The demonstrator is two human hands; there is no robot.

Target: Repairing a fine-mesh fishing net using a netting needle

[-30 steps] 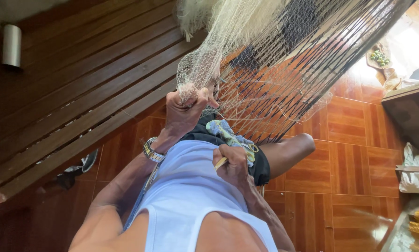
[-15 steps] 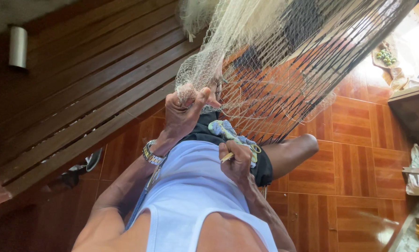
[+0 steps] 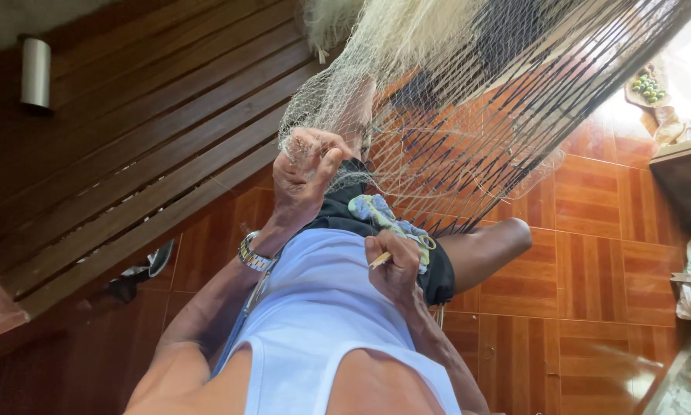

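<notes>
Left hand (image 3: 305, 173) raised, fingertips pinching edge of pale fishing net (image 3: 407, 84) (mesh hangs from above, draping toward lap). Right hand (image 3: 395, 265) low against white vest (image 3: 314, 307), fingers closed on thin wooden netting needle (image 3: 380, 260). Wristwatch (image 3: 253, 253) on left wrist.

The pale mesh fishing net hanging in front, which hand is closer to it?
Left. The left hand pinches the pale mesh fishing net; the right hand sits lower, near the lap, gripping a thin tan stick.
</notes>
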